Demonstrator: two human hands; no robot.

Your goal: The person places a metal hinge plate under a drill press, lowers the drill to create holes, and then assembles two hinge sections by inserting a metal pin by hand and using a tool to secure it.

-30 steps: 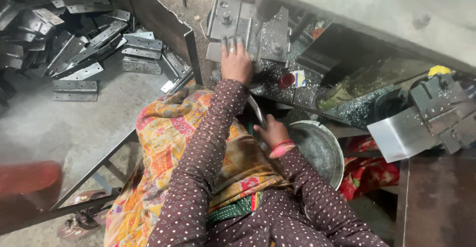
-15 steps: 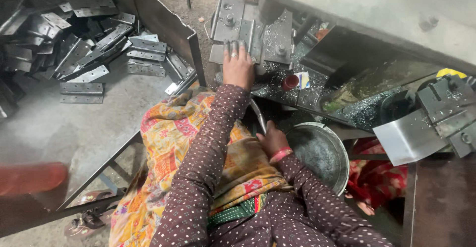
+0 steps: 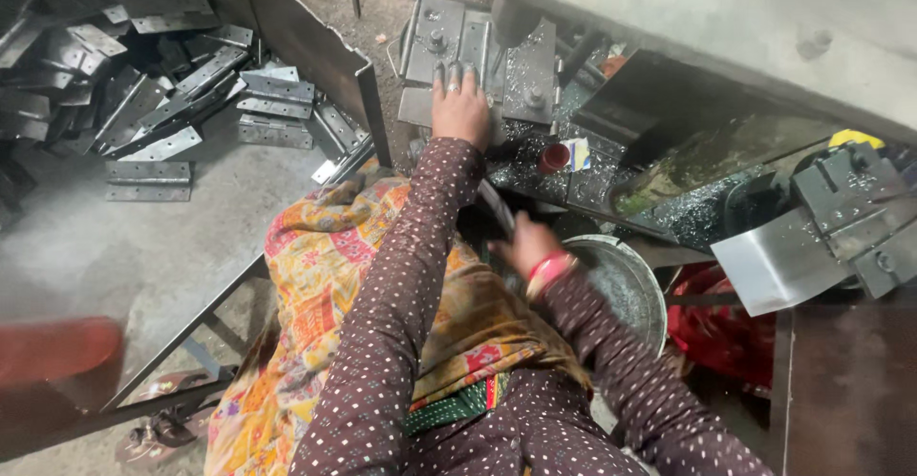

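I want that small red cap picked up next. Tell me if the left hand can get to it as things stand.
Probably yes. The left hand rests on the metal plate, and the red cap lies just beside it, with nothing between them.

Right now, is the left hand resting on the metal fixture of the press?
Yes. The left hand lies flat on the grey metal fixture, fingers spread over its plates, while the right hand stays near the round metal basin.

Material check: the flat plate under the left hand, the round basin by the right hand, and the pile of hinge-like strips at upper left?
Plate under the left hand: likely bare steel, dull grey, flat-edged. Basin by the right hand: thin sheet metal, probably steel or aluminium, with a scuffed matte bowl and bright rim. Strips: stamped steel by the look, grey sheen with punched holes.
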